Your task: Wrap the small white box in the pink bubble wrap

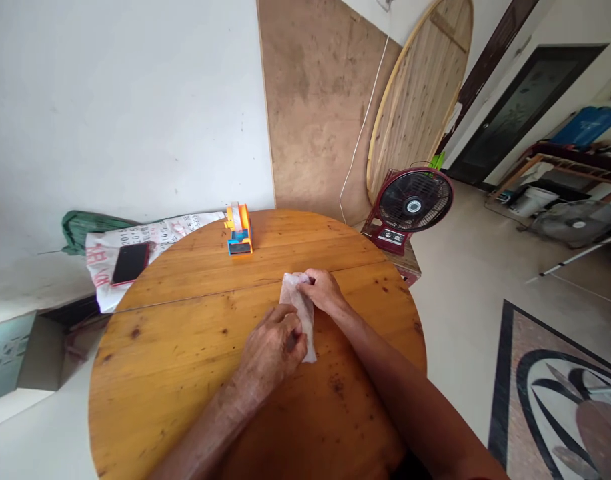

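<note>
A narrow, whitish, translucent plastic pouch (307, 327) lies lengthwise on the round wooden table (185, 360), its surface crinkled. My right hand (325, 291) pinches its far right corner between thumb and fingers. At the pouch's left side, my left hand (273, 341) has its fingers curled in on the edge, thumb close to the index finger. The hand hides part of the pouch, and what may be inside cannot be made out. Farther back on the tabletop stands an orange and blue tape dispenser (240, 230) with a roll of tape, apart from both hands.
A dark phone (130, 263) lies on a printed white sack (101, 257) beyond the table's left edge. Past the right edge stands a dark red fan (414, 205). A large round wooden board (420, 100) leans on the wall behind.
</note>
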Demonstrator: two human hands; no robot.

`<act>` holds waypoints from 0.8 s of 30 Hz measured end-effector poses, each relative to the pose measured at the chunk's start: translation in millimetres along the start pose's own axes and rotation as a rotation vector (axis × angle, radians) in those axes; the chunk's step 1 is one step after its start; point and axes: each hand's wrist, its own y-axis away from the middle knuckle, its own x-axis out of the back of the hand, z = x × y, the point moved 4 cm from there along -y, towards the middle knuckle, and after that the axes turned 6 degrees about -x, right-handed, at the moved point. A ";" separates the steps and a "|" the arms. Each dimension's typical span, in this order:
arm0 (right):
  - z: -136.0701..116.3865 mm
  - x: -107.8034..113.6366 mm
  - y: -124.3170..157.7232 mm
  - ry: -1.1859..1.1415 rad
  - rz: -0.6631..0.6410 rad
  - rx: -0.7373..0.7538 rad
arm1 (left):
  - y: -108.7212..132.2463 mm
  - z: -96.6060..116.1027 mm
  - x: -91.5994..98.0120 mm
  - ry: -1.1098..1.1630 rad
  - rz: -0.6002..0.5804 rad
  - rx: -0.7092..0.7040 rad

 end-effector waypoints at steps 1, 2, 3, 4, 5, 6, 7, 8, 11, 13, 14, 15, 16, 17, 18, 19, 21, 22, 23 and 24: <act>0.4 -0.2 -0.1 -0.006 0.002 0.004 | 0.5 -0.8 -0.2 0.001 0.007 0.012; 0.8 -0.4 -0.4 -0.013 -0.001 0.011 | 0.9 -1.3 -0.4 0.002 0.010 0.024; 1.1 -0.5 -0.9 -0.022 -0.006 0.018 | 1.1 -1.4 -0.6 0.005 0.009 0.032; 1.1 -0.6 -1.5 -0.031 -0.013 0.026 | 1.1 -1.0 -0.5 0.008 0.007 0.033; 0.7 -0.7 -2.3 -0.040 -0.022 0.034 | 1.0 -0.2 -0.2 0.012 0.007 0.030; -0.2 -0.7 -3.2 -0.047 -0.031 0.041 | 0.8 0.7 0.4 0.015 0.009 0.027; -1.6 -0.9 -4.0 -0.050 -0.039 0.048 | 0.6 1.6 1.1 0.019 0.009 0.030; -3.4 -1.0 -4.8 -0.050 -0.044 0.054 | 0.5 2.2 1.5 0.024 0.005 0.035; -9.2 -1.8 -5.9 -0.012 -0.026 0.053 | 0.4 2.8 1.9 0.029 -0.005 0.052; -11.8 -3.4 -5.0 0.033 0.007 0.039 | 0.4 2.5 1.3 0.021 -0.003 0.049; -12.6 -4.6 -4.1 0.054 0.022 0.032 | 0.3 2.3 0.9 0.015 -0.001 0.045; -13.2 -6.2 -2.9 0.070 0.033 0.025 | 0.2 2.0 0.5 0.009 -0.001 0.043; -13.7 -8.1 -1.5 0.091 0.040 0.021 | 0.0 1.7 0.3 0.003 -0.002 0.043; -14.2 -10.0 -0.1 0.116 0.045 0.018 | -0.1 1.3 0.2 -0.005 -0.006 0.048; -14.9 -11.9 1.2 0.141 0.047 0.019 | -0.3 0.9 0.3 -0.013 -0.010 0.055; -15.6 -13.6 2.2 0.169 0.049 0.019 | -0.4 0.6 0.5 -0.023 -0.018 0.059; -17.4 -16.4 3.4 0.227 0.043 0.021 | -0.6 0.8 0.5 -0.049 -0.046 0.043; -18.3 -17.5 3.6 0.251 0.036 0.021 | -0.6 1.2 0.3 -0.063 -0.062 0.022; -19.1 -18.3 3.5 0.268 0.030 0.021 | -0.6 1.7 -0.1 -0.077 -0.075 -0.004; -20.0 -18.7 3.3 0.287 0.027 0.023 | -0.6 2.0 -0.4 -0.090 -0.081 -0.028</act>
